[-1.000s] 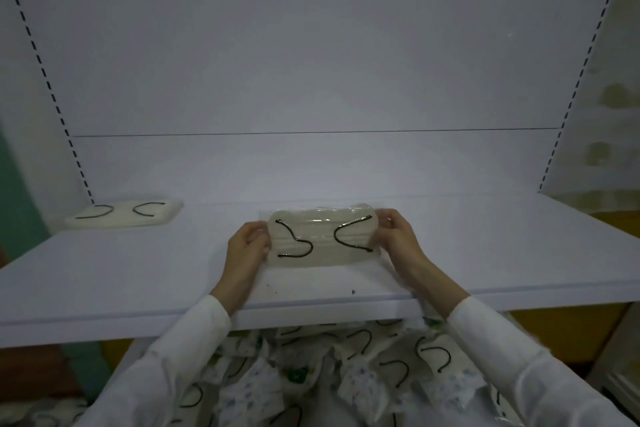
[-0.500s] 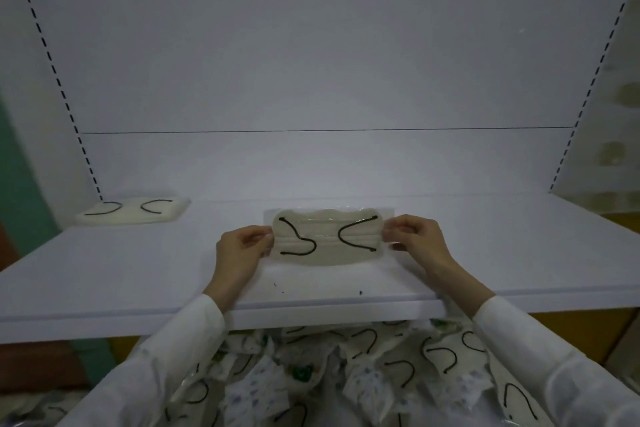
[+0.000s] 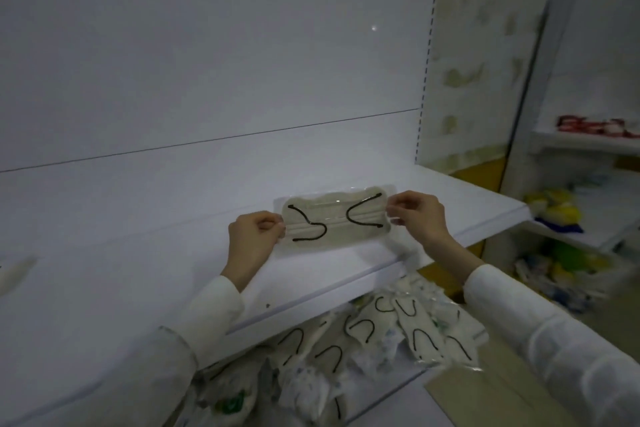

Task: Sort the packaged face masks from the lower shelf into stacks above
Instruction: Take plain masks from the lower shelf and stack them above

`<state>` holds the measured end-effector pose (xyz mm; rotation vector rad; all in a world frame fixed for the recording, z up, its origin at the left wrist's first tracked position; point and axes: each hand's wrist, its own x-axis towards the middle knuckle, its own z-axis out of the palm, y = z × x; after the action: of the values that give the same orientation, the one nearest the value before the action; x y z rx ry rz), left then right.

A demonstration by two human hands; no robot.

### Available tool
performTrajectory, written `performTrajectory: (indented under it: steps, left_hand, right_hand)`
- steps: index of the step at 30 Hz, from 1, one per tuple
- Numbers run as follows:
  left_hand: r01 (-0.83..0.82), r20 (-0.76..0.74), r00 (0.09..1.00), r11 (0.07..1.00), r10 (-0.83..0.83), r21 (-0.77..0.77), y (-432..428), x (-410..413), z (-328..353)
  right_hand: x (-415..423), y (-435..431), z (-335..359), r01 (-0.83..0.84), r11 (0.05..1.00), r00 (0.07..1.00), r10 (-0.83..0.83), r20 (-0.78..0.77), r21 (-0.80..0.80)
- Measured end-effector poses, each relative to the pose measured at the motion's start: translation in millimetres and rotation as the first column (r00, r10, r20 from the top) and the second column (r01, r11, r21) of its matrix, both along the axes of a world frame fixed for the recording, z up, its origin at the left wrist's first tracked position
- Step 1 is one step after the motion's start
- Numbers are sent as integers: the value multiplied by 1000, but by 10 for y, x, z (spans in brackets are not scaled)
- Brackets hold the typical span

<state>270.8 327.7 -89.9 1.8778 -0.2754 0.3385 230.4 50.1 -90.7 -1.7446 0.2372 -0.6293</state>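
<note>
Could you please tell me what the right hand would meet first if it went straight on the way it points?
Likely the white back panel. The right hand pinches the mask pack and points forward-left over the upper shelf. Nothing else shows between them, though depth is unclear.

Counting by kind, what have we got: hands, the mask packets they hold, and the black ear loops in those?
Hands: 2 (left hand, right hand)
Mask packet, pinched by both: 1
Black ear loops in it: 2
Total: 5
The pile below is too jumbled to count.
</note>
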Motion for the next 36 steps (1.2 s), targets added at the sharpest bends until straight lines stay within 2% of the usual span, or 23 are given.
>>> performTrajectory:
  steps: [6, 15, 17, 21, 26, 31, 36]
  left_hand:
    - [165, 16, 986, 984, -167, 69, -765, 79, 36]
    - [246, 41, 964, 944, -261, 221, -1860, 263, -16]
    - [227, 16, 972, 955, -234, 192, -2139, 309, -36]
    - [155, -108, 982, 988, -152, 22, -2712, 407, -72]
    - [6, -175, 984, 999, -11, -31, -3214, 674, -55]
    - [-148, -200, 969, 989, 146, 5, -3422, 1023, -44]
    - [-193, -216, 952, 974, 215, 118, -3478, 1509, -32]
  right_hand:
    - [-246, -767, 33, 143, 988, 990, -143, 8, -54]
    - [-92, -1940, -98, 151, 988, 989, -151, 7, -42]
    - [15, -2228, -124, 136, 990, 991, -135, 11, -44]
    - [296, -2800, -172, 73, 996, 997, -73, -6, -42]
    - [780, -3329, -161, -39, 997, 996, 33, -81, -62]
    - [1433, -3459, -142, -59, 994, 990, 47, -131, -93]
    - [2077, -3463, -173, -100, 971, 975, 52, -215, -218]
